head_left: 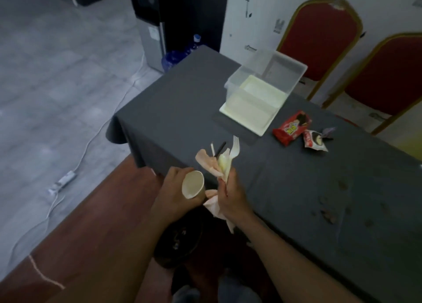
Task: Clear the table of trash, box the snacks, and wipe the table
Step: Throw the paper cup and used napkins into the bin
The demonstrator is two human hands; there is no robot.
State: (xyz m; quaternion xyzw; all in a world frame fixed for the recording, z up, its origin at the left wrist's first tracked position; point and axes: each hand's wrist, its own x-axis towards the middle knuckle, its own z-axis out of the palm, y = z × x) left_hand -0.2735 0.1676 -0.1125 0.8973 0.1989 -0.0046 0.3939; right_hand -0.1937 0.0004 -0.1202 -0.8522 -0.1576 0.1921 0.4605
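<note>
My left hand [173,193] grips a white paper cup [193,185], tilted with its mouth toward me, just off the near edge of the grey-clothed table [182,101]. My right hand [230,197] is closed on a bundle of trash: crumpled pinkish napkins [206,159], a white plastic fork [235,148] and a black straw [220,147]. Two snack packets lie on the table to the right, a red one [291,127] and a smaller red-and-white one [315,140]. A clear plastic box [267,78] stands beside its cream lid [247,114]. Crumbs and stains [328,213] mark the cloth at right.
A dark bin [180,238] sits on the floor below my hands. Two red chairs with gold frames [319,42] stand behind the table. A white cable and power strip [62,181] lie on the grey floor at left, near a water dispenser [151,39].
</note>
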